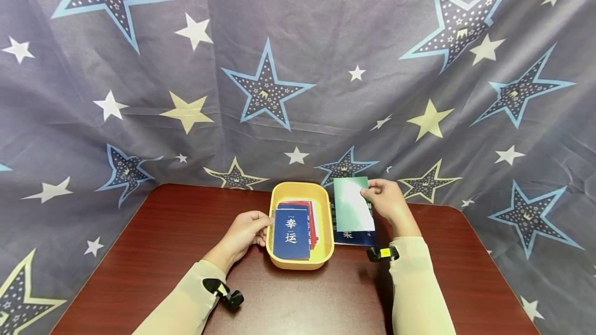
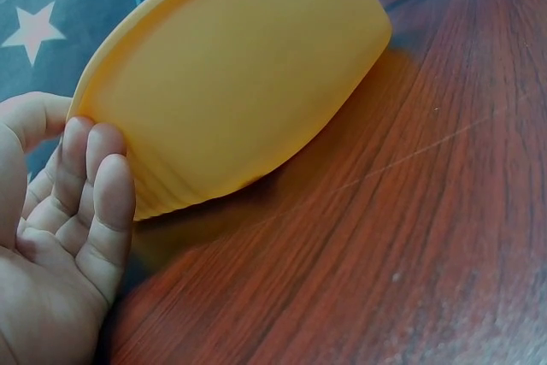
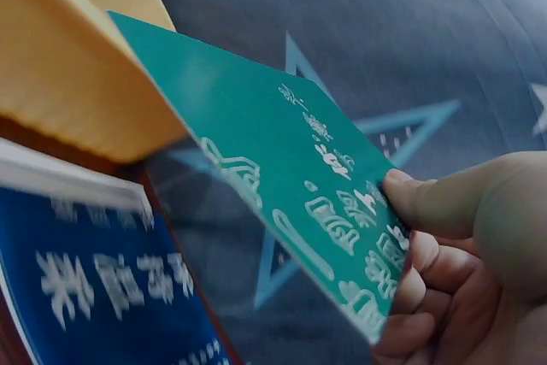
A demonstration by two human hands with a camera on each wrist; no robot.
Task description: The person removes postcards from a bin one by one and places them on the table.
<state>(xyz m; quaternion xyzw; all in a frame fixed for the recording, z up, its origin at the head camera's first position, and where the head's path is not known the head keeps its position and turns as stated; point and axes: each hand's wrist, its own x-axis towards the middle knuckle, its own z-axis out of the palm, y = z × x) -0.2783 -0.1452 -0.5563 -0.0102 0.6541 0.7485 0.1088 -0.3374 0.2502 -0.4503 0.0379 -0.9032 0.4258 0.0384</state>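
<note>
A green card (image 3: 282,151) with pale writing is pinched along one edge between the thumb and fingers of my right hand (image 1: 387,203). It is held up over a blue card (image 1: 355,238) with white characters that lies on the table just right of a yellow plastic bin (image 1: 300,188). My left hand (image 1: 246,232) grips the bin's left rim, thumb on the inner side and fingers against the outer wall (image 2: 231,83). Inside the bin a blue card (image 1: 291,247) with two large white characters lies on top of other blue and red cards (image 1: 313,221).
The bin stands near the back of a dark red wood-grain table (image 1: 186,231). Behind the table hangs a grey curtain (image 1: 326,107) with a star pattern, close to its back edge.
</note>
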